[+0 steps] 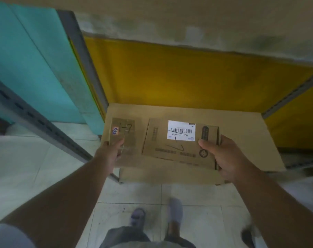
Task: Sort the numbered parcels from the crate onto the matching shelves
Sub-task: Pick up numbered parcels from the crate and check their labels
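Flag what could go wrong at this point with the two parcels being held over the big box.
The left hand grips the small parcel only at its near corner, so it could tip out. The right hand grips the labelled parcel by one end; its far end may sag. Both overlap the large carton, which overhangs the yellow shelf.

Pale tile floor (pixel 196 221) under me w/ dark grout lines. My grey shoes (pixel 175 213) on it, dark shorts (pixel 127 237) at btm edge. Teal panel (pixel 35 56) upper left. Stained beige wall (pixel 188 18) across the top. Small dark object (pixel 248 238) btm right, too blurred to ID.
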### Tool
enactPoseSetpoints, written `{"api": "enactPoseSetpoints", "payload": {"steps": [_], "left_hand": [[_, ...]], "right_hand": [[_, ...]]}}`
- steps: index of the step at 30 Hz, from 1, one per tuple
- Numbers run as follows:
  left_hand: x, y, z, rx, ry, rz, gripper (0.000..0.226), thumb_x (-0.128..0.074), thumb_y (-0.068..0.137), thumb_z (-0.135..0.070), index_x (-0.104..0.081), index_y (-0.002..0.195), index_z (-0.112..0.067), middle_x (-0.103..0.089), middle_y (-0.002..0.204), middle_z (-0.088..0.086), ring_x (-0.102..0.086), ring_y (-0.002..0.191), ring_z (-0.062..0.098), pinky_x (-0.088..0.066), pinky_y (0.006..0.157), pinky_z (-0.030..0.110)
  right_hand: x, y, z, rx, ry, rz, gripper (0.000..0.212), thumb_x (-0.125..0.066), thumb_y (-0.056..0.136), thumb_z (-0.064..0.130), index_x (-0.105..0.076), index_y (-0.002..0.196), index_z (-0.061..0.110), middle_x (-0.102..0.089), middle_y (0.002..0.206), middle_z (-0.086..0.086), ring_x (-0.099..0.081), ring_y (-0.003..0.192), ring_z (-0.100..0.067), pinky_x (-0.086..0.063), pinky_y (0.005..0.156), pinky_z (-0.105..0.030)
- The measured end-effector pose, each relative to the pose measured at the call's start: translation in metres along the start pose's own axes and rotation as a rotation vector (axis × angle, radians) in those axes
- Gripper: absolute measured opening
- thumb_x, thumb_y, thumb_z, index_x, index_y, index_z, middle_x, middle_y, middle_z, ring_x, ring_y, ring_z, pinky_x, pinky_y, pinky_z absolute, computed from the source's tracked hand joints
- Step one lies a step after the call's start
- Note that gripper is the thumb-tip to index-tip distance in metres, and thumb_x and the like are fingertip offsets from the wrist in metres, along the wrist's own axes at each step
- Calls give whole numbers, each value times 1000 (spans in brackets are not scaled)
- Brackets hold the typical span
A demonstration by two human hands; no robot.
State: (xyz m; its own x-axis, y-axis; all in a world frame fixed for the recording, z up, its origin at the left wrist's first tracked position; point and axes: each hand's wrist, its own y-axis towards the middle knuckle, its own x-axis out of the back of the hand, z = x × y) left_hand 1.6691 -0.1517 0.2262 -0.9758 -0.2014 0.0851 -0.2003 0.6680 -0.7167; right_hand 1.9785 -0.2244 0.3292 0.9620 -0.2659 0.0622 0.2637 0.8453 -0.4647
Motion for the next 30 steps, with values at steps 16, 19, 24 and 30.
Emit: {"api": "enactPoseSetpoints", "payload": {"steps": [16,19,24,30], "left_hand": [[-33,-63,-5,-444,283,-123,32,-41,93,-46,-65,109,-30,-69,104,12,-66,93,30,-54,88,47],[-17,-89,-14,-331,-147,159,35,-47,102,-31,-68,111,-5,-68,100,25,-62,78,32,-52,69,41],[7,-105,-22,-373,476,475,21,-57,99,-23,-69,109,-10,-72,96,20,-65,71,19,-55,63,25],[4,-104,3,-220,85,329,20,-55,100,-19,-66,111,-7,-72,101,19,-69,81,30,-60,82,46]], "right_hand": [[-2,60,34,-3,-342,424,25,-69,90,7,-69,116,7,-77,101,-15,-74,93,-35,-59,84,-53],[3,57,51,-13,-338,488,25,-67,90,5,-69,115,7,-77,100,-14,-75,88,-30,-62,74,-44],[-7,46,49,90,-456,485,31,-78,82,8,-71,113,11,-77,107,-11,-74,98,-30,-59,86,-47],[-24,28,11,11,-166,47,62,-83,81,27,-51,132,14,-71,103,-10,-73,91,-28,-60,80,-43]]}}
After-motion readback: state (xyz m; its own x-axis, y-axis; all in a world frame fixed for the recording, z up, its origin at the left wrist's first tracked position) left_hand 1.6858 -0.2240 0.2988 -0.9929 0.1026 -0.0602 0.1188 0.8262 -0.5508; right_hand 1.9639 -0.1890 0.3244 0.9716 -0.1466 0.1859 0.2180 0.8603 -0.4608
